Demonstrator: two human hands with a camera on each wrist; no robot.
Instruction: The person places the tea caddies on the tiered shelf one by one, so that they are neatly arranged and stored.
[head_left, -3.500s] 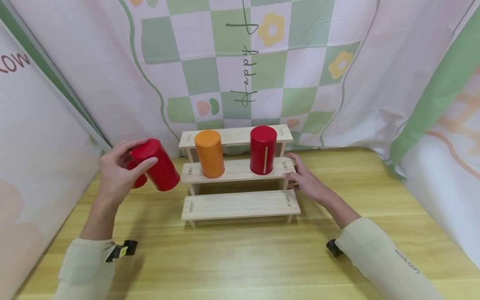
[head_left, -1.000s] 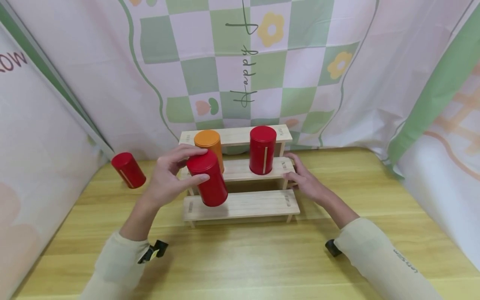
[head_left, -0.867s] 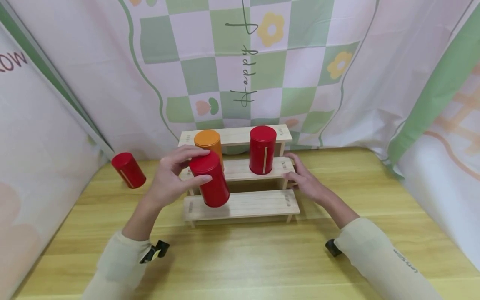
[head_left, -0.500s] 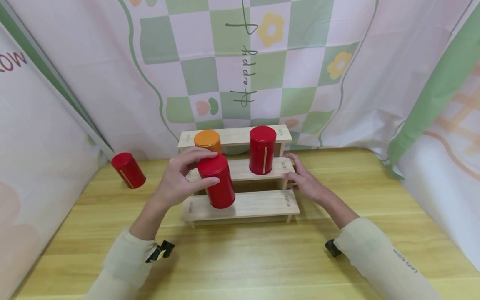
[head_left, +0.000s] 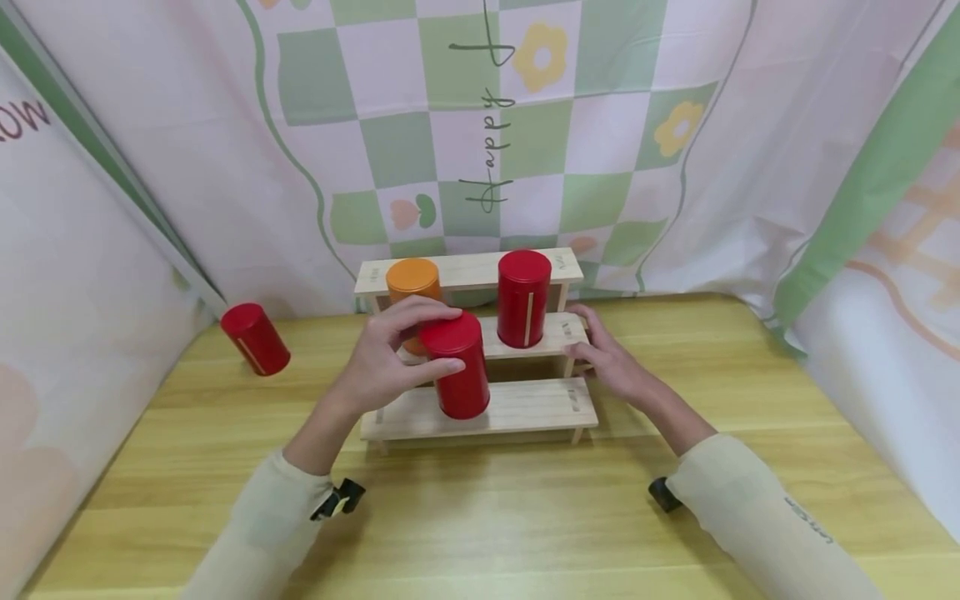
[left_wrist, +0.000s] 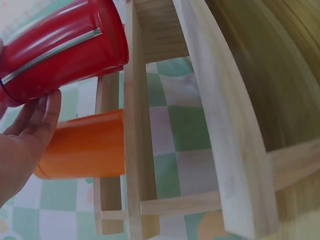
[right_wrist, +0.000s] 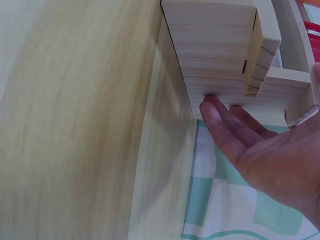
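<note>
The left hand (head_left: 390, 358) grasps a red tin (head_left: 459, 365) round its upper part, holding it upright over the lowest step of the wooden 3-step rack (head_left: 525, 407), possibly just touching. The right hand (head_left: 611, 354), fingers straight, rests against the rack's right end. The placing step looks nearly finished; next, seat the tin flat before letting go.

Left hand (head_left: 393, 358) raised, fingers curled in grip; right hand (head_left: 609, 358) flat, fingers straight.
</note>
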